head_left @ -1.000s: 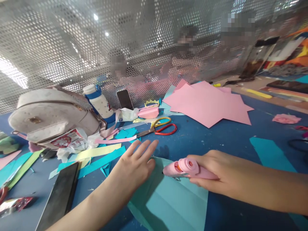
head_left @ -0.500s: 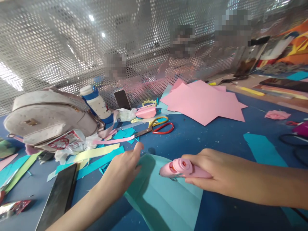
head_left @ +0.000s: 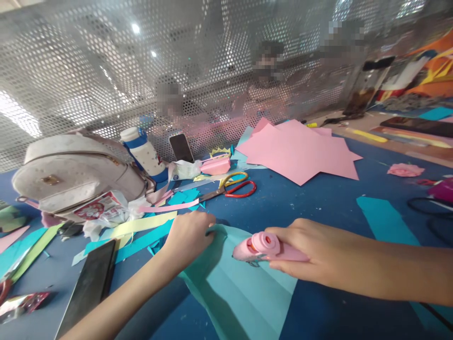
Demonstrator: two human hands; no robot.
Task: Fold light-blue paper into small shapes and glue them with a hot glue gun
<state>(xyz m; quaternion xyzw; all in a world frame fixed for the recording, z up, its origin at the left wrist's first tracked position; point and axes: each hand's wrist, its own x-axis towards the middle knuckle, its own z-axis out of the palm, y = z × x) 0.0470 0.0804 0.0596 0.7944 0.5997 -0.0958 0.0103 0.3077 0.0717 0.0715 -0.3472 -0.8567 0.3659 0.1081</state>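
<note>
A teal paper sheet [head_left: 264, 293] with crease lines lies on the blue table, its left side lifted and curling. My left hand [head_left: 193, 238] is closed at the sheet's upper left edge, pinching it; the fingertips are partly hidden. Over the sheet's upper right part, my right hand [head_left: 293, 248] grips a pink plastic tool [head_left: 253, 248]. This tool has a round, holed knob on top and a narrow end pointing left; its exact kind is unclear. Whether that end touches the paper, I cannot tell.
Red-and-yellow-handled scissors [head_left: 240, 186] lie beyond my hands, below stacked pink paper [head_left: 299, 151]. Left are a dark phone [head_left: 88, 283], paper strips [head_left: 145, 224], a backpack [head_left: 74, 170] and a bottle [head_left: 145, 153]. A perforated metal screen [head_left: 212, 61] stands behind. A teal strip [head_left: 385, 219] lies right.
My left hand has moved slightly up and right, and its raised fingers have closed onto the sheet's edge. The right hand with the pink tool has barely shifted.
</note>
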